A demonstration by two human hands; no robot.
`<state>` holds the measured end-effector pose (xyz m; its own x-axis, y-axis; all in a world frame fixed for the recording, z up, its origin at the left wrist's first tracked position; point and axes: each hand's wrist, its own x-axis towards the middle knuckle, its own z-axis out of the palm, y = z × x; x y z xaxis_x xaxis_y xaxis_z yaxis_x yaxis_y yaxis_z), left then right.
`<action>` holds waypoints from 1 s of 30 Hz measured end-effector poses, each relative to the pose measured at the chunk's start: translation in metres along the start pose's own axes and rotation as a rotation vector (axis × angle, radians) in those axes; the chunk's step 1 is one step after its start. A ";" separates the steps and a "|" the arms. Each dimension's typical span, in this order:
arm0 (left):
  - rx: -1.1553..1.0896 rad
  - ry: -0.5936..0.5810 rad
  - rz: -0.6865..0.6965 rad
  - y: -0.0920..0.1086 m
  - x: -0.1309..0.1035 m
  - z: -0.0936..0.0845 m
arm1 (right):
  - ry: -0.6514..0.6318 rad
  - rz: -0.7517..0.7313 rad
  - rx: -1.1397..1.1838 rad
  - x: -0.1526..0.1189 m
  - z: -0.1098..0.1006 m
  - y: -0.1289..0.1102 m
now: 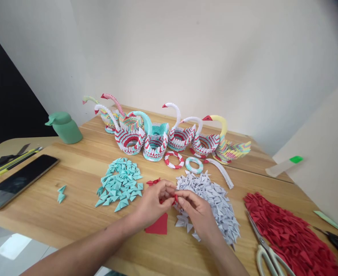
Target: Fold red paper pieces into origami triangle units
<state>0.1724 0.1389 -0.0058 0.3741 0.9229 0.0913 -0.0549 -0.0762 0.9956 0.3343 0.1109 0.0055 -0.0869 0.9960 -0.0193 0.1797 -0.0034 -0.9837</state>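
Between my two hands, over the middle of the table, is a small folded red paper piece point(175, 198). My left hand point(156, 197) pinches it from the left, and my right hand point(195, 209) has thumb and finger closed on its right side. Fingers hide most of its shape. Under my left hand lies a flat red paper sheet point(158, 225), partly covered. Another folded red piece point(153, 181) rests just beyond that hand. Beside and beneath my right hand spreads a pile of pale grey-lilac folded paper triangles point(214, 197).
Several folded-paper swans point(130, 141) stand at the back, with a red-white ring point(173, 160), a turquoise ring point(194, 165) and a curved white neck point(221, 172) before them. Turquoise triangles point(120, 182), phone point(21, 182) and green jug point(65, 128) are left; scissors point(262, 241) and red triangles point(289, 234) right.
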 end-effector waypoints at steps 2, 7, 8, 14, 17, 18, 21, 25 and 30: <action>0.050 -0.009 0.020 0.001 -0.001 0.000 | 0.001 -0.013 -0.027 0.000 0.000 0.000; 0.206 -0.030 0.092 0.001 -0.002 -0.001 | -0.016 -0.084 -0.145 0.000 0.001 0.000; 0.236 -0.029 0.107 0.001 -0.002 -0.001 | -0.020 -0.100 -0.171 -0.001 0.001 -0.001; 0.308 -0.005 0.184 0.001 -0.004 -0.001 | -0.004 -0.155 -0.242 -0.001 0.000 -0.003; 0.406 -0.001 0.221 0.002 -0.005 -0.001 | 0.009 -0.137 -0.218 0.000 0.001 -0.002; 0.467 -0.007 0.245 0.002 -0.006 -0.001 | 0.016 -0.131 -0.215 0.000 0.001 -0.001; 0.653 -0.031 0.374 -0.001 -0.007 -0.002 | 0.059 -0.139 -0.213 0.000 0.003 0.000; 0.798 -0.017 0.546 -0.007 -0.009 -0.002 | 0.119 -0.144 -0.152 -0.001 0.004 0.000; 0.855 0.006 0.587 -0.010 -0.010 -0.002 | 0.104 -0.038 0.026 0.002 0.004 0.000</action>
<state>0.1676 0.1312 -0.0162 0.4963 0.6555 0.5692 0.4488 -0.7550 0.4781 0.3306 0.1122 0.0048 0.0093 0.9993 0.0355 0.1527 0.0336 -0.9877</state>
